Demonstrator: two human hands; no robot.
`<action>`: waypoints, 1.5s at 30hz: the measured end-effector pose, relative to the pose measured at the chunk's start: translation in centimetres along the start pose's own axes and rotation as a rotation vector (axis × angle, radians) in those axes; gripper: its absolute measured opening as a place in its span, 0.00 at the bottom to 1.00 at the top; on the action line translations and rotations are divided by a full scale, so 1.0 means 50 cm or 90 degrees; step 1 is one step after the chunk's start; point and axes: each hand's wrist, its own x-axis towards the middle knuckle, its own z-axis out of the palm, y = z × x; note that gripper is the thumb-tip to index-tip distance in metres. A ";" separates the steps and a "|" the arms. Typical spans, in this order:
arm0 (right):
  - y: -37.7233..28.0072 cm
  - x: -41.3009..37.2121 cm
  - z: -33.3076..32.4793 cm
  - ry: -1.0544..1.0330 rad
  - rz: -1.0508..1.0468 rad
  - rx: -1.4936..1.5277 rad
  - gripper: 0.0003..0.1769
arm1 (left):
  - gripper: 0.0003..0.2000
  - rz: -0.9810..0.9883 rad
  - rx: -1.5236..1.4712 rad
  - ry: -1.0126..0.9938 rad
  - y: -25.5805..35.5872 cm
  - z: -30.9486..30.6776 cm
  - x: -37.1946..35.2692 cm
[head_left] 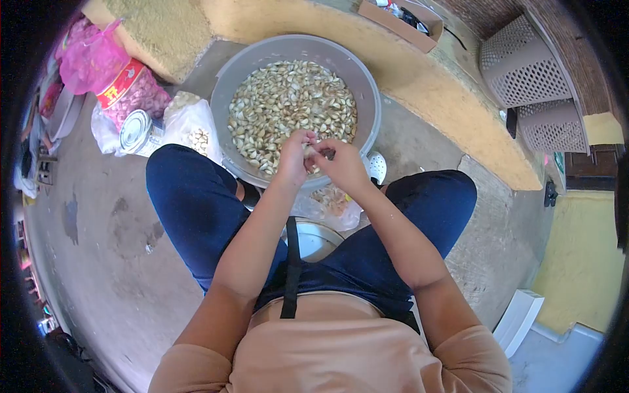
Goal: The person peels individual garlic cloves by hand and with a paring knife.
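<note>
A large grey basin (230, 72) full of garlic cloves (295, 98) stands in front of me. Above its near rim, my left hand (296, 156) and my right hand (342, 165) meet with curled fingers. Between the fingertips sits a small pale garlic clove (308, 151), partly hidden, with both hands pinching it. Under my hands, by the basin's near side, lies a plastic bag (350, 217) with papery garlic skins (333, 198).
Left of the basin are a white plastic bag (187, 121) with some cloves, a tin can (136, 131) and a pink mesh sack (141, 98). A yellow ledge (262, 19) runs behind, carrying a cardboard box (400, 26). Grey perforated crates (527, 65) stand at right.
</note>
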 end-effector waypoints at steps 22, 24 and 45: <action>0.010 0.022 -0.073 0.046 0.224 0.371 0.10 | 0.13 -0.025 -0.058 -0.175 0.017 0.000 -0.007; 0.011 0.023 -0.076 0.034 0.230 0.410 0.10 | 0.13 -0.025 -0.068 -0.172 0.016 -0.001 -0.005; 0.086 0.008 -0.087 -0.347 0.182 -0.432 0.26 | 0.13 -0.009 -0.100 -0.150 0.037 -0.005 -0.002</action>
